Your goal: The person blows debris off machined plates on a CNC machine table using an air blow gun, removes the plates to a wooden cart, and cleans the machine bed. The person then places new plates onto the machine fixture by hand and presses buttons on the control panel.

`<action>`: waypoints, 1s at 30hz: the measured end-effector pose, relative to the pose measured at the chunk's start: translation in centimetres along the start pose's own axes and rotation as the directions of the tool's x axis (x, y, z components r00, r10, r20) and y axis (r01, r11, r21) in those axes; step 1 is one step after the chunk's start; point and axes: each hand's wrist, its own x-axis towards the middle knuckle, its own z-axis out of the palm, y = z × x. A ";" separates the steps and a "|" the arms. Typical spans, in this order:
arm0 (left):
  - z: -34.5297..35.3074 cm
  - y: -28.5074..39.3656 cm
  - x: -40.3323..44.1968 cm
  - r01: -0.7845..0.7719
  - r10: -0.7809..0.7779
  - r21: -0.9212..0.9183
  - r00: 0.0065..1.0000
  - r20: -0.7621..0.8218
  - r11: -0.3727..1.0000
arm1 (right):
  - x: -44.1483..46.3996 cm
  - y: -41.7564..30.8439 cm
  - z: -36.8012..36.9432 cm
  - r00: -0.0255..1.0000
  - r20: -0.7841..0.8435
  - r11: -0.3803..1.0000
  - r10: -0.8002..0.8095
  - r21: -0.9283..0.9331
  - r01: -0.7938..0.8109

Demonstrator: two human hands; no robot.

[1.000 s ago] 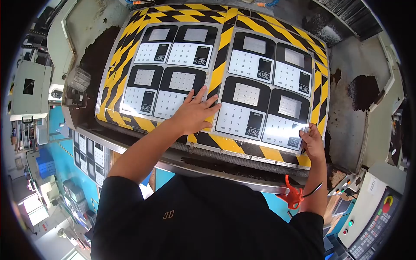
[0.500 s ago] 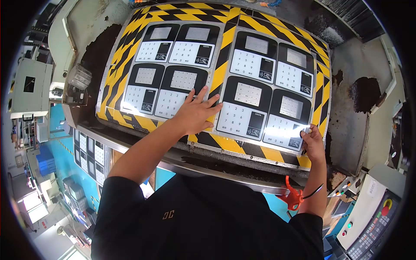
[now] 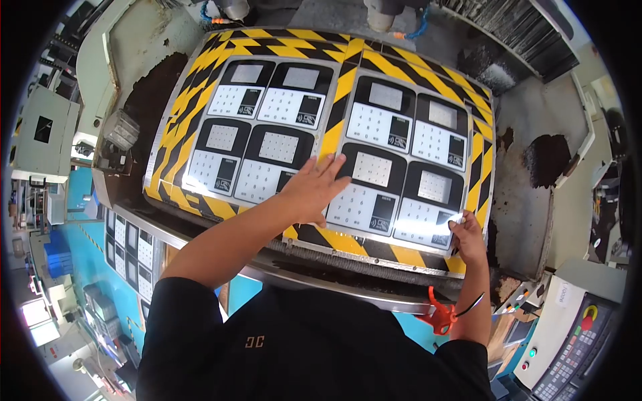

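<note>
Two flat sheets of printed keypad panels lie side by side on a bed edged with yellow-and-black striped tape (image 3: 341, 90). My left hand (image 3: 315, 192) rests flat across the striped strip between them, its fingertips over the left edge of the right panel sheet (image 3: 411, 208). Under its wrist is the lower right corner of the left panel sheet (image 3: 257, 177), partly hidden. At the right sheet's lower right edge, my right hand (image 3: 469, 237) pinches the rim between thumb and fingers. Each panel has a black top, a pale dotted window and printed digits.
Machine heads (image 3: 380, 17) with blue hoses (image 3: 421, 23) hang behind the bed. An orange tool (image 3: 440, 314) is near my right forearm. A control panel (image 3: 568, 347) with buttons stands at the right. More panel sheets (image 3: 130, 247) lie at the lower left.
The view has tilted, so the bed sits lower in the picture. My left hand has slid a little right onto the right sheet, fingers closer together. My right hand stays at the sheet's edge.
</note>
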 end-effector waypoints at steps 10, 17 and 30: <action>-1.1 -0.6 1.1 -0.078 0.073 0.038 0.990 0.117 0.996 | 0.1 0.1 0.2 1.000 0.001 0.999 -0.019 0.027 0.019; -1.1 -0.7 1.3 -0.077 0.070 0.038 0.987 0.147 0.996 | 0.1 0.4 0.1 1.000 -0.007 0.999 -0.028 0.039 0.028; -0.8 0.2 1.9 -0.017 0.014 0.023 0.992 0.129 1.000 | -2.0 -3.7 2.8 0.965 -0.143 0.391 -0.220 -0.919 -0.047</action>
